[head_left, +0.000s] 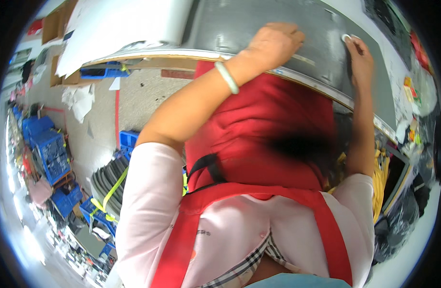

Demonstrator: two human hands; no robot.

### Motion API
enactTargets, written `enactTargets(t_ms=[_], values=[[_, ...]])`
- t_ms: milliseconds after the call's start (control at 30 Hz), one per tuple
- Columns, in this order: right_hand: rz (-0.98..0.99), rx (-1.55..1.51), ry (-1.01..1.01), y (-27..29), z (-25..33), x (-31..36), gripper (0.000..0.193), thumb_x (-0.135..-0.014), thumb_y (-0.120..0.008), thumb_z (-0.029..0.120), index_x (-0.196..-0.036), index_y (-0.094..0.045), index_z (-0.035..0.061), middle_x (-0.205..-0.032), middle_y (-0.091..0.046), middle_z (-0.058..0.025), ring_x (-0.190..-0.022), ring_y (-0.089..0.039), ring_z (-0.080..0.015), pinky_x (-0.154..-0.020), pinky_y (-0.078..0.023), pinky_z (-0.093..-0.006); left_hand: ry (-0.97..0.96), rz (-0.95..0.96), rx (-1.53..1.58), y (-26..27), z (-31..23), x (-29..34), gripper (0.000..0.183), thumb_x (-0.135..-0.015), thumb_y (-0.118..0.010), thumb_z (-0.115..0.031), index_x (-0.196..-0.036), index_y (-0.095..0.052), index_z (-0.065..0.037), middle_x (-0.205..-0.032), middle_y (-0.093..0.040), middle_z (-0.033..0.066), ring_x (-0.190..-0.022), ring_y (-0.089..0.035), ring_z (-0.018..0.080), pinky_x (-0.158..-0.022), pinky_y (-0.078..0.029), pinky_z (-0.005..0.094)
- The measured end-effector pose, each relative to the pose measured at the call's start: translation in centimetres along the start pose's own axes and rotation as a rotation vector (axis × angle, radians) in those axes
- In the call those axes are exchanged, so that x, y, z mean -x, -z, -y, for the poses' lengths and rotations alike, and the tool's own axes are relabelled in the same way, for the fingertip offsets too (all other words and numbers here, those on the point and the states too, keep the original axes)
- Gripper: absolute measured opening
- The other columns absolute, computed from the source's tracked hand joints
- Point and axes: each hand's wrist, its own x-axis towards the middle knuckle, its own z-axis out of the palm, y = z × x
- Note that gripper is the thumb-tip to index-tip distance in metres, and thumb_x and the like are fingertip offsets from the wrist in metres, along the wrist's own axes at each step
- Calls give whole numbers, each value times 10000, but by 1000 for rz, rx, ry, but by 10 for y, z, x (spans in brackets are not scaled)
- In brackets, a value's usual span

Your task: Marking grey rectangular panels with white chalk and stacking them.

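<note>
A dark grey sheet covers the work table in front of me. Over its middle, near the front edge, is my left hand, its fingers curled down and closed. Whatever they may hold is hidden beneath them. My right hand is farther right, over the right part of the sheet, with thumb and fingers pinched on a small white round piece. A wide white sheet or roll rests on the table at the left, beside the grey sheet.
Below the table's left end is a blue tray. Crumpled white paper lies on the floor. Blue crates stand at the far left, with a stack of dark sheets nearer me. Plastic bags crowd the right side.
</note>
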Motion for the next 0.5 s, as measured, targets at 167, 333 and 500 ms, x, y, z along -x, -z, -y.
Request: enactTargets(t_ms=[167,333,500], values=[[206,85,93,6,27,60,158,-945,-693,185,-1017,-724,48,-844,-669,-2,-782,-601,-92,-717,-483,-255,70,114,-73,11,-4,2,197,-929,-655,-230,-1105,-703,-156,-1069,-647,47,-1090,-613,282,-968,-445,558],[284,311,226,12,50,105,152,-939,-688,184,-1004,-707,48,-865,-680,-61,-771,-630,-184,-707,-491,-302,150,227,-168,10,-10,-3,322,-971,-570,-254,-1247,-678,-129,-1365,-560,133,-1358,-443,332,-1130,-250,683],[329,432,347,5,52,107,127,-946,-671,153,-1005,-711,49,-876,-672,-71,-771,-617,-183,-732,-487,-283,173,259,-174,14,-16,-7,323,-967,-577,-249,-1249,-678,-129,-1351,-575,136,-1342,-469,328,-1136,-273,657]])
